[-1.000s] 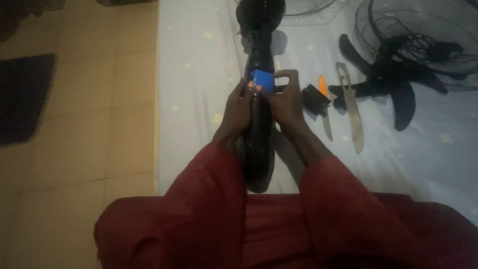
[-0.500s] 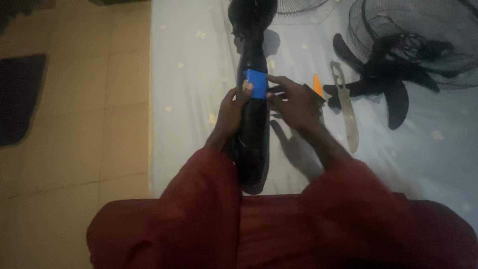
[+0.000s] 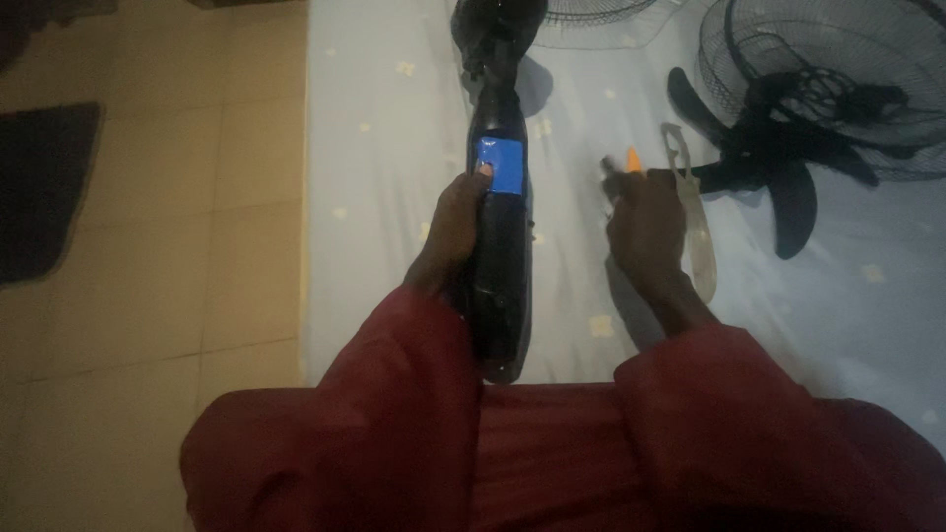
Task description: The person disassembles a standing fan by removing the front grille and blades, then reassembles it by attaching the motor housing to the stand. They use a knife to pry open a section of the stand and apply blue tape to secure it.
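Fingers [image 3: 473, 182] of the left hand [image 3: 455, 222] are wrapped round the black fan stand [image 3: 498, 246], thumb on its blue label [image 3: 501, 165]. Right hand [image 3: 645, 222] curls over an orange-handled tool [image 3: 631, 160]; can't tell if it's gripping. Fan blade [image 3: 788, 202] lies right, on the white sheet [image 3: 384, 148].

One head-worn camera, looking steeply down over the wearer's lap.

The view faces forward and down from the person's head, close enough that the red sleeves [image 3: 394, 414] fill the lower edge and both hands sit mid-frame: the left hand [image 3: 455, 222] on the black fan column [image 3: 500, 246], the right hand [image 3: 645, 222] further right. The pale sheet [image 3: 384, 148] runs away up the frame, tiled floor [image 3: 148, 246] at left, fan guard [image 3: 838, 79] top right. No second view overlaps it.
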